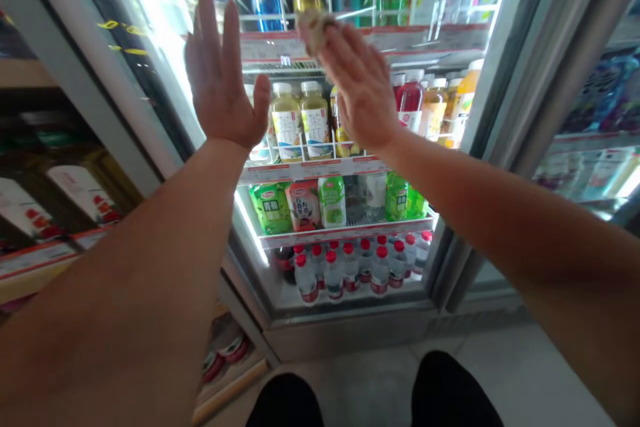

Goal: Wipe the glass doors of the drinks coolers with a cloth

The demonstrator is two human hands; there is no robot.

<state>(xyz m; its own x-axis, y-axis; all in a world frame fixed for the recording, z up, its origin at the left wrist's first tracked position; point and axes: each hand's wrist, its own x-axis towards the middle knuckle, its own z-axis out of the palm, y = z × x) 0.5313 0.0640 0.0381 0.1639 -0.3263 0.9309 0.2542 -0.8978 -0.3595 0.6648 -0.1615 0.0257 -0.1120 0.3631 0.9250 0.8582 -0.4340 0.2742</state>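
Observation:
My left hand [223,87] is raised with its fingers stretched and the thumb apart, palm toward the glass door [270,310] of a lit drinks fridge. Whether that palm touches the glass I cannot tell. Under the fingertips of my right hand [365,90] is a crumpled beige cloth [315,30], held against the glass in front of the upper shelf edge. The cloth and fingertips are slightly blurred. Behind the glass, bottles of pale yellow drink [315,120] stand between my two hands.
Small red-capped bottles [334,273] fill the fridge's bottom, below a shelf of green and red drink packs [303,205]. A metal door handle [500,147] runs down the right. Shelves with large dark bottles [80,187] stand at left. Pale floor tiles [370,380] lie below my knees.

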